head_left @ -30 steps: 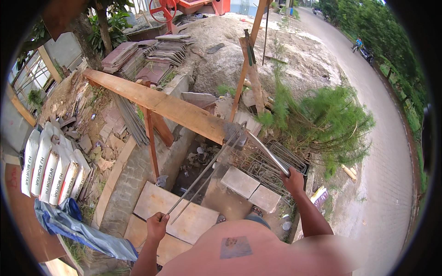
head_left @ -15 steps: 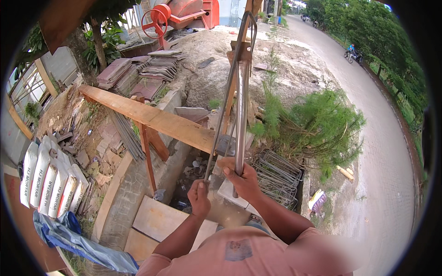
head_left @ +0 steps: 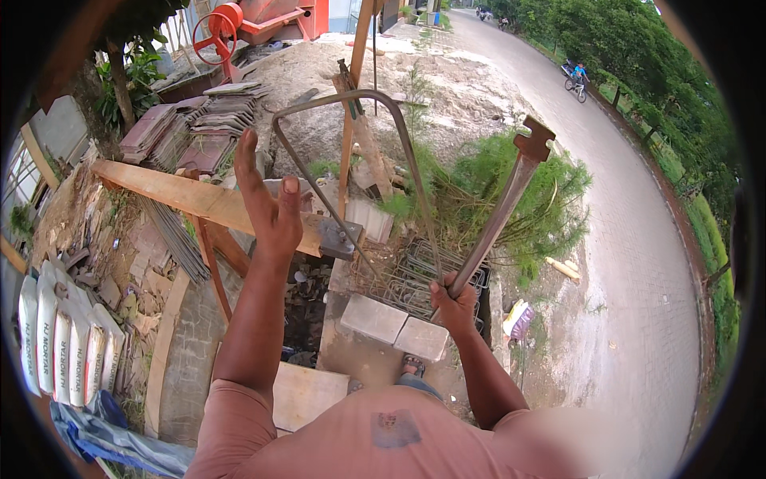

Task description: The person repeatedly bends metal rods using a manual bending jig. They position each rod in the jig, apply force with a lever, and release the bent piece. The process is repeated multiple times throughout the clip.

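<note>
My right hand (head_left: 455, 307) is closed round the lower end of a steel bar-bending lever (head_left: 499, 215), which slants up to the right and has a notched head. A bent steel rod (head_left: 411, 152) rises from the same fist, turns across the top and slopes back down, its other end hanging loose near the middle. My left hand (head_left: 275, 215) is raised with fingers apart, holding nothing, over the wooden beam (head_left: 183, 195). At the beam's near end sits a dark metal block (head_left: 339, 239). Beyond my right hand lies a pile of bent steel stirrups (head_left: 423, 267).
Pale blocks (head_left: 375, 319) lie by my feet, beside a ditch with rubble (head_left: 303, 311). White sacks (head_left: 68, 343) and a blue tarp (head_left: 120, 443) are at left. Roof tiles (head_left: 163, 132) and a red concrete mixer (head_left: 275, 20) stand behind. A cyclist (head_left: 578, 80) rides the paved road.
My left hand has let go of the rod and lifted up and left, fingers spread. The lever has swung over to the right. The rod has come away from its head and spread into view.
</note>
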A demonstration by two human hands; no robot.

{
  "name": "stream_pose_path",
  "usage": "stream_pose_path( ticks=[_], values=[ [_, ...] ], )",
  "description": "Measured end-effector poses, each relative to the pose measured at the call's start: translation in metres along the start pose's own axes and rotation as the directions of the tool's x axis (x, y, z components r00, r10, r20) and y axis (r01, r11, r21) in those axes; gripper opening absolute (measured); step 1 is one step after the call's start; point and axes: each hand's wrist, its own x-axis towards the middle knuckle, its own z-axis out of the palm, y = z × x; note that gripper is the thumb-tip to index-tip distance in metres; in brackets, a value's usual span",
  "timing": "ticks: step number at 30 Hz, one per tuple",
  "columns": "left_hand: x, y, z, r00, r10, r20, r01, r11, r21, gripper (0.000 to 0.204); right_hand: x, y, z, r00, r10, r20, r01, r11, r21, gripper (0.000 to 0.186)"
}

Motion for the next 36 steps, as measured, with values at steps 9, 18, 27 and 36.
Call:
stream_pose_path(
  ticks=[9,18,27,36],
  values=[
    [0.056,0.112,-0.014,0.904,0.289,0.315,-0.384,0.873,0.302,0.069,-0.033,0.001,0.004,0.967,0.002,0.254,-0.003,1.000,0.007,0.021],
    [0.154,0.020,-0.014,0.945,-0.272,0.181,0.050,0.667,0.744,0.056,0.069,0.048,-0.027,0.776,0.292,0.559,-0.330,0.943,-0.034,0.027],
    [0.199,-0.064,-0.009,0.896,-0.418,0.153,0.023,0.387,0.922,0.068,0.115,0.141,-0.026,0.795,0.208,0.570,-0.370,0.911,0.183,0.029],
    [0.187,-0.065,0.041,0.948,-0.262,0.179,0.090,0.764,0.639,0.046,0.072,0.173,0.019,0.754,0.302,0.584,-0.465,0.873,0.147,0.027]
  ],
)
